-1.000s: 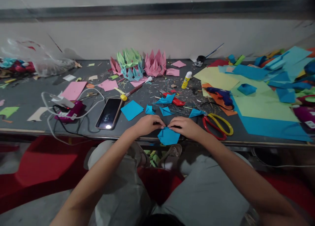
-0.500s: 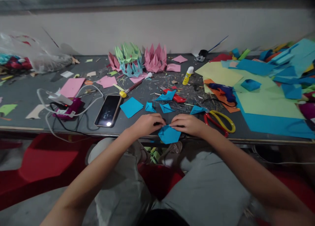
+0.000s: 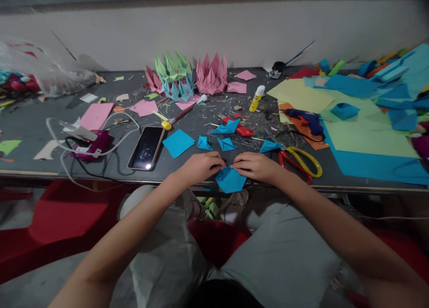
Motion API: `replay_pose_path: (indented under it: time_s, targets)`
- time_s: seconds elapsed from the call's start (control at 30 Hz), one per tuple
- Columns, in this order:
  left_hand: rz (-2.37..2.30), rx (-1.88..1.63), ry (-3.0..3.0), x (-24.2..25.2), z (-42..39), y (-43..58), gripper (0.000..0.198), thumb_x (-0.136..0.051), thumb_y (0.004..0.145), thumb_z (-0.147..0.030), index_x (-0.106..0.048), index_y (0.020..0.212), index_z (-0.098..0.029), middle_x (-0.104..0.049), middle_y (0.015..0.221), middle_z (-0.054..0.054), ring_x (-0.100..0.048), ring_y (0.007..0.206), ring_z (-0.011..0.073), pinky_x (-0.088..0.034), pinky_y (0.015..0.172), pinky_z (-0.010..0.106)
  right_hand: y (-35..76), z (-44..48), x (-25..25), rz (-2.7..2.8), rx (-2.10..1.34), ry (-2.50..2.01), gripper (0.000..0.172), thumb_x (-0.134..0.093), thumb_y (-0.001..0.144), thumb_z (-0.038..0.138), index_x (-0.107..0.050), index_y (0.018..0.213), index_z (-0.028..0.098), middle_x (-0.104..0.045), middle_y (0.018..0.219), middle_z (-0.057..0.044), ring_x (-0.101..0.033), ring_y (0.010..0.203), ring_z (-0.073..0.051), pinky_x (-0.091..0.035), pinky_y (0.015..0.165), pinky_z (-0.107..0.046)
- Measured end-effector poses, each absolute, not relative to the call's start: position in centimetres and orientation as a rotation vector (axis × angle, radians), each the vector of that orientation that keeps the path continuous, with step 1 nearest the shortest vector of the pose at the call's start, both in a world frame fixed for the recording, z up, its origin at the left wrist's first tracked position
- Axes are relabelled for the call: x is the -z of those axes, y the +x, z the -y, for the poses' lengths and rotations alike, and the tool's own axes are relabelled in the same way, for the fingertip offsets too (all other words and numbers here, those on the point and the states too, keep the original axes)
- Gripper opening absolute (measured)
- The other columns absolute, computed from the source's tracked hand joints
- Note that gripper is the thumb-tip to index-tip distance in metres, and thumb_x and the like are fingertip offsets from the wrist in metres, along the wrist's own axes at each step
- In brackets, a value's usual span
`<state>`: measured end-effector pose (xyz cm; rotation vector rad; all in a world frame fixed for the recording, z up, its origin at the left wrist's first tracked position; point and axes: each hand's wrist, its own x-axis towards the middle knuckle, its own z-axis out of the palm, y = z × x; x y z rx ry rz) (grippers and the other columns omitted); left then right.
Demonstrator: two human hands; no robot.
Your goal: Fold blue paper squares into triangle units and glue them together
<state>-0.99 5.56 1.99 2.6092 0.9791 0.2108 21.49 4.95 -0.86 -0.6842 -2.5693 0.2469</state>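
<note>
My left hand (image 3: 201,166) and my right hand (image 3: 255,166) both pinch the top of a folded blue paper piece (image 3: 229,179) at the table's front edge. The paper hangs partly over the edge. Fingertips of the two hands almost meet above it. Just beyond lie three small folded blue pieces (image 3: 227,144) and a flat blue square (image 3: 178,142). Red-and-yellow scissors (image 3: 300,162) rest right of my right hand.
A phone (image 3: 146,148) lies left of my hands, beside a purple device with white cables (image 3: 92,146). Paper crowns in pink, green and blue (image 3: 186,78) stand at the back. A glue stick (image 3: 256,98), a blue glue gun (image 3: 306,119) and large coloured sheets (image 3: 365,133) fill the right.
Both hands stay pinched on the blue paper, working its top fold; the view has drifted slightly downward.
</note>
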Motion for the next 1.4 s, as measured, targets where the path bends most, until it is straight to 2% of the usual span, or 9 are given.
replay_pose_path:
  time_s: [0.3, 0.5, 0.73, 0.9, 1.1, 1.4]
  targets:
    - [-1.015, -0.093, 2.719, -2.3, -5.3, -0.8, 0.021, -0.045, 0.087, -0.023, -0.063, 0.098, -0.023, -0.061, 0.097, 0.001, -0.060, 0.080, 0.0134, -0.039, 0.060, 0.020, 21.5, -5.2, 1.0, 2.615, -0.226, -0.686, 0.030, -0.039, 0.091, 0.025, -0.067, 0.092, 0.015, -0.064, 0.088, -0.009, -0.060, 0.081, -0.017, -0.050, 0.075, -0.030]
    - [-1.061, -0.016, 2.824, -2.6, -4.7, -0.7, 0.024, -0.042, 0.089, -0.025, -0.062, 0.100, -0.025, -0.060, 0.092, 0.001, -0.059, 0.074, 0.0128, -0.035, 0.052, 0.021, 21.3, -5.2, 1.0, 2.621, -0.203, -0.668, 0.032, -0.038, 0.091, 0.026, -0.067, 0.091, 0.013, -0.063, 0.086, -0.010, -0.058, 0.078, -0.018, -0.049, 0.074, -0.030]
    - [-1.071, -0.124, 2.805, -2.4, -4.6, -1.2, 0.021, -0.049, 0.086, -0.032, -0.065, 0.097, -0.024, -0.060, 0.086, 0.002, -0.056, 0.088, 0.0152, -0.040, 0.066, 0.021, 21.1, -5.2, 0.3, 2.546, -0.460, -0.822, 0.025, -0.047, 0.087, 0.026, -0.068, 0.092, 0.015, -0.059, 0.088, -0.008, -0.057, 0.081, -0.016, -0.047, 0.075, -0.028]
    - [-1.083, -0.111, 2.797, -2.4, -4.4, -1.6, 0.021, -0.051, 0.085, -0.034, -0.067, 0.094, -0.025, -0.059, 0.085, 0.002, -0.055, 0.085, 0.0151, -0.041, 0.066, 0.022, 20.3, -4.9, -0.7, 2.575, -0.578, -0.929, 0.027, -0.048, 0.086, 0.031, -0.068, 0.100, 0.020, -0.056, 0.092, -0.007, -0.055, 0.085, -0.018, -0.044, 0.076, -0.031]
    - [-1.124, -0.116, 2.712, -2.3, -4.4, -1.9, 0.022, -0.052, 0.084, -0.035, -0.067, 0.097, -0.025, -0.058, 0.087, 0.003, -0.055, 0.087, 0.0159, -0.041, 0.071, 0.023, 20.1, -4.9, -0.7, 2.513, -0.610, -0.982, 0.026, -0.049, 0.085, 0.031, -0.071, 0.080, 0.018, -0.054, 0.083, -0.005, -0.054, 0.076, -0.016, -0.043, 0.072, -0.029]
    - [-1.077, -0.017, 2.560, -2.8, -5.3, -2.5, 0.029, -0.063, 0.075, -0.036, -0.066, 0.102, -0.024, -0.059, 0.094, 0.004, -0.056, 0.091, 0.0192, -0.041, 0.071, 0.024, 20.7, -5.6, -0.2, 2.465, -0.627, -1.007, 0.022, -0.056, 0.080, 0.028, -0.068, 0.066, 0.018, -0.053, 0.075, -0.002, -0.053, 0.067, -0.012, -0.042, 0.065, -0.025]
